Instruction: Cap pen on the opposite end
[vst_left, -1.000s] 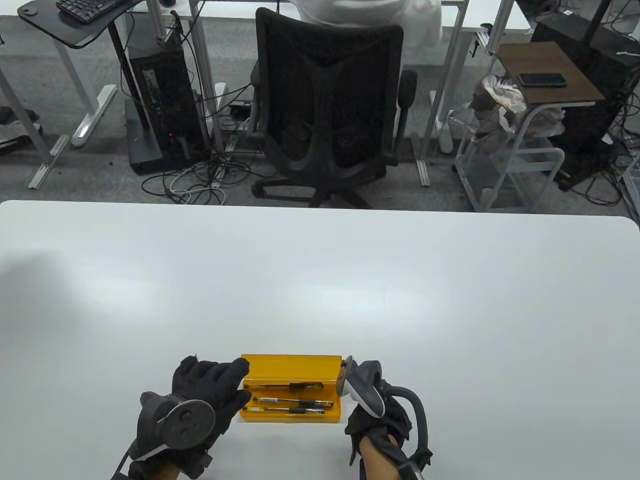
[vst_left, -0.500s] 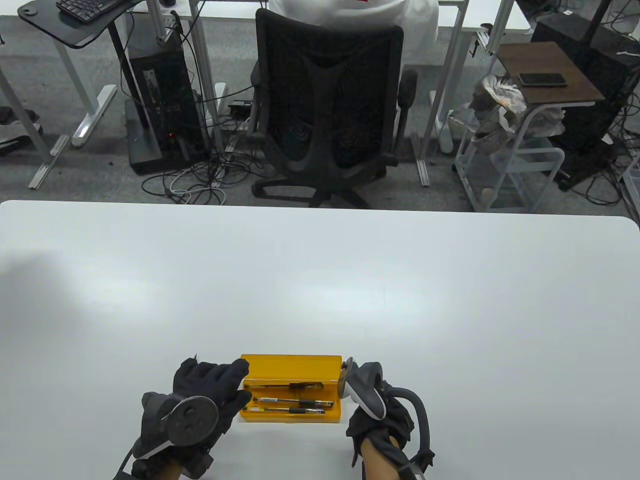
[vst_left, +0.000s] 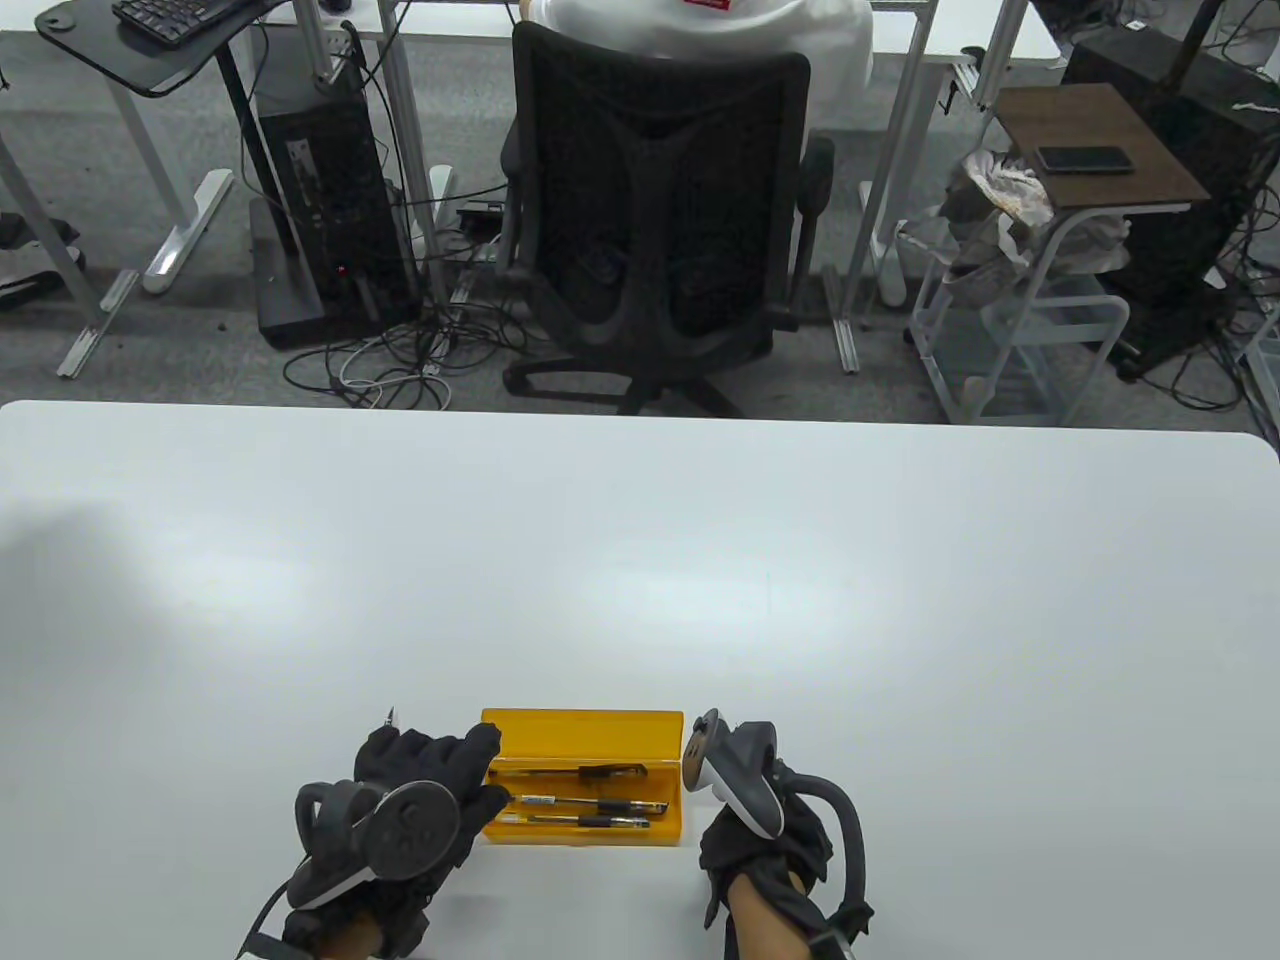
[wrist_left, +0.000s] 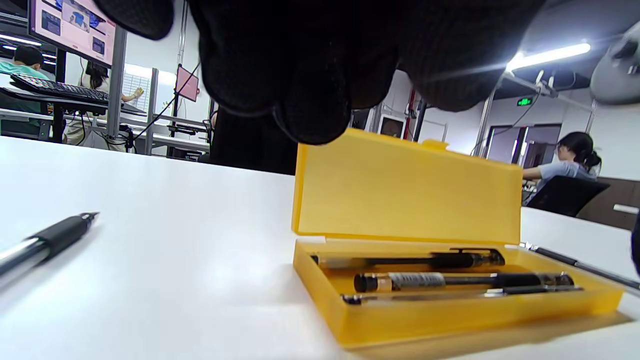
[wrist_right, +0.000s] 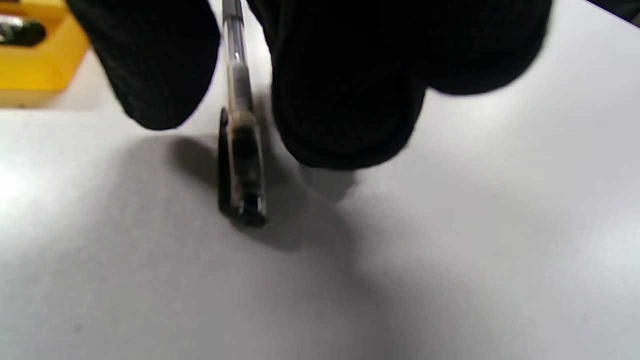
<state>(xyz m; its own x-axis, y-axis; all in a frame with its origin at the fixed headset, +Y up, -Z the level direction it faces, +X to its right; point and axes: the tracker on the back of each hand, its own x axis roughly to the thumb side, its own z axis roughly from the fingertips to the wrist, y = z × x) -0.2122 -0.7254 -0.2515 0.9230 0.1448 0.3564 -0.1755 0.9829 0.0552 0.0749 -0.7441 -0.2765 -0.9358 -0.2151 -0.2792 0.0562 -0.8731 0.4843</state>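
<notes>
An open yellow pen case lies near the table's front edge with three pens in its tray; it also shows in the left wrist view. My left hand rests at the case's left end and holds nothing. An uncapped pen lies on the table left of it, its tip showing in the table view. My right hand is at the case's right end. Below its fingers lies a pen with a black cap on its end. Whether they grip it is hidden.
The white table stretches far beyond the case. An office chair stands behind its far edge, with desks, a computer tower and a small side table further back.
My left hand has drawn slightly back and toward the case, baring the loose pen's tip. My right hand has shifted a little to the right.
</notes>
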